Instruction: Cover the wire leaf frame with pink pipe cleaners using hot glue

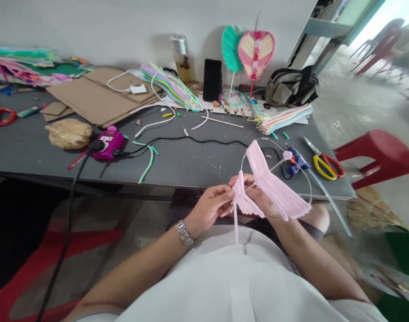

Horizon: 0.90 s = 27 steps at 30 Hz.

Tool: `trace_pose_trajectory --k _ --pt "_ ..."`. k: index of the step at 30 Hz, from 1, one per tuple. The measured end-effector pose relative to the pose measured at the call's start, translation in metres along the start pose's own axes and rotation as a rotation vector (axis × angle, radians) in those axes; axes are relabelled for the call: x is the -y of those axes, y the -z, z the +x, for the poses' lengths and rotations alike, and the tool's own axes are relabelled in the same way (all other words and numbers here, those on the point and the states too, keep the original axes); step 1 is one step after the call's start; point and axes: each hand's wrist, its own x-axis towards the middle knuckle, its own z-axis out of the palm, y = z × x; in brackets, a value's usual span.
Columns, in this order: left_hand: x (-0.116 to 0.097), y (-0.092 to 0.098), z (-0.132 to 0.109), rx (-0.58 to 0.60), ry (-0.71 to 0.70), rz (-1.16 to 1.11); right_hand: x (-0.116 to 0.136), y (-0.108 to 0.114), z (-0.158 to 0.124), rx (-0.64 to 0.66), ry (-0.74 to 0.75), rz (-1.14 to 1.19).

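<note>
A half-covered wire fan frame (311,185) is held up over the table's front edge, with rows of pale pink pipe cleaners (274,188) bent across it in a V. My left hand (209,203), wearing a metal watch, pinches a pink pipe cleaner at the left rim, and a loose length (236,223) hangs down below the fingers. Behind the fan my right hand (263,201) is closed around its left part. The pink rows hide some of the right fingers. A small pink pompom (287,155) sits at the far end of the frame's centre rod.
Right of the fan lie a blue glue gun (295,161) and scissors (325,163). Pipe-cleaner bundles (172,87) and cardboard (104,100) are farther back. A power cord (201,142) runs from a purple socket block (108,143). Two finished fans (256,53) stand against the wall.
</note>
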Motion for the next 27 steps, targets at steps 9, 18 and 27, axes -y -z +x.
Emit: trace_pose_trajectory --k 9,18,27 --pt "0.001 0.003 -0.003 0.072 0.101 -0.11 0.0 0.006 0.001 0.078 0.016 -0.026" --pt "0.001 0.003 -0.005 0.011 0.123 -0.182 0.014 -0.007 0.006 0.06 -0.053 0.053" --pt "0.008 -0.001 -0.002 -0.167 0.01 -0.143 0.012 -0.003 0.008 0.014 -0.082 0.01"
